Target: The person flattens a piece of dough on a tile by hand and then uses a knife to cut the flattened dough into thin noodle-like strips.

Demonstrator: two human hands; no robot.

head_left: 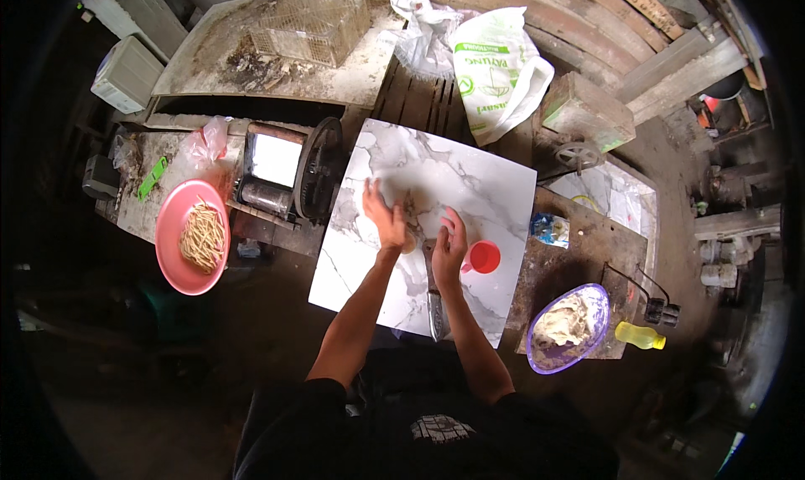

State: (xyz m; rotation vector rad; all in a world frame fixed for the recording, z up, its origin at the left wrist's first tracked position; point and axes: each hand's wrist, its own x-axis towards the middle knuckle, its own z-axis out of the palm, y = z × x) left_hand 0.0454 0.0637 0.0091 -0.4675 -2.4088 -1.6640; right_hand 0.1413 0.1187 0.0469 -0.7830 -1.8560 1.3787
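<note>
Over the white marble-patterned tabletop (394, 300), my left hand (385, 217) is spread with its fingers stretched forward. A small pale lump (408, 243), perhaps dough, shows partly beside its wrist. To the right, my right hand (451, 238) hovers or rests with its fingers apart and slightly bent; nothing shows in it. A knife (434, 314) lies beside my right forearm, its dark handle toward me and its blade running up by the wrist. Close to the right of that hand stands a red mug (484, 257).
At left, a pink basin (168, 258) holds thin pale sticks, near a hand-cranked roller machine (317, 170) with a large wheel. A purple basin (545, 365) of dough and a yellow bottle (639, 336) are at right. A white sack (499, 77) and wire cage (312, 29) lie beyond.
</note>
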